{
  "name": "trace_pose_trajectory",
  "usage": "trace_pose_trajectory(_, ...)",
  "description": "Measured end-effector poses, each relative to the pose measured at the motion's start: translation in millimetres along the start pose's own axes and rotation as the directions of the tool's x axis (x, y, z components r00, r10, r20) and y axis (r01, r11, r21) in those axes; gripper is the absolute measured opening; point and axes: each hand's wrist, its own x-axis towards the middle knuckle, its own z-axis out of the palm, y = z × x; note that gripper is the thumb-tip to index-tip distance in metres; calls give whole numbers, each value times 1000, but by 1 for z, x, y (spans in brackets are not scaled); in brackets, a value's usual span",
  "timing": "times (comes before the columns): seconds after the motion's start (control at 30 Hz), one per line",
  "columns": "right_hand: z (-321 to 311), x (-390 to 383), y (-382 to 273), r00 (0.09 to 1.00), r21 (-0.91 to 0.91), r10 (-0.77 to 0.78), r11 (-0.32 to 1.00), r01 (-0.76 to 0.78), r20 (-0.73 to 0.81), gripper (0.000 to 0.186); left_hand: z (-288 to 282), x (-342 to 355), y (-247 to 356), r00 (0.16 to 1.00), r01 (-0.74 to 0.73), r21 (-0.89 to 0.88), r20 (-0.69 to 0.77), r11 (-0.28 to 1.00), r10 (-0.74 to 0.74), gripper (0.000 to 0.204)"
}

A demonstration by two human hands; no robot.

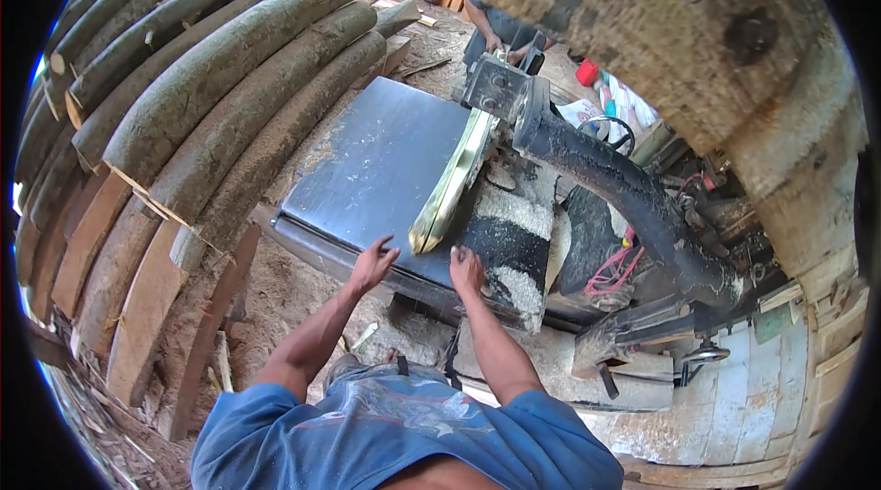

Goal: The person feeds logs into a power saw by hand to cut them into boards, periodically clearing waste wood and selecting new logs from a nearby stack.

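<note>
A long squared piece of timber [447, 189], pale and greenish with some bark, lies lengthwise on the dark metal saw table [367, 160]. Its far end reaches the black head of the saw [497, 86]; the blade itself is hidden from me. My left hand [374, 266] is open by the table's near edge, left of the timber's near end, fingers apart and nothing in them. To the right of that end, my right hand [466, 268] has its fingers curled in with nothing visible in them. Both hands are apart from the timber.
Stacked logs [220, 95] rise close on the left. A thick black machine arm [633, 187] curves down on the right, past a pink cord [617, 272]. Sawdust [514, 210] covers the table's right part. Beyond the saw are a co-worker's hands [496, 42]. A large wooden beam [642, 4] hangs overhead.
</note>
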Motion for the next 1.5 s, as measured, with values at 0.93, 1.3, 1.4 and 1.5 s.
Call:
trace_pose_trajectory(0.93,28,-340,-82,868,405,403,770,-493,291,74,-8,-286,-68,979,95,-142,192,985,-66,63)
trace_pose_trajectory(1.3,1,-521,-96,891,457,376,765,-454,256,72,-42,-470,-80,951,268,-266,228,926,-210,66)
trace_pose_trajectory(1.4,-3,-573,-98,924,475,335,793,-381,183,72,-55,-524,-90,963,209,-234,218,950,-158,59)
trace_pose_trajectory(1.5,-10,-614,-98,931,474,329,802,-363,157,75,-58,-558,-113,963,218,-271,213,938,-163,58)
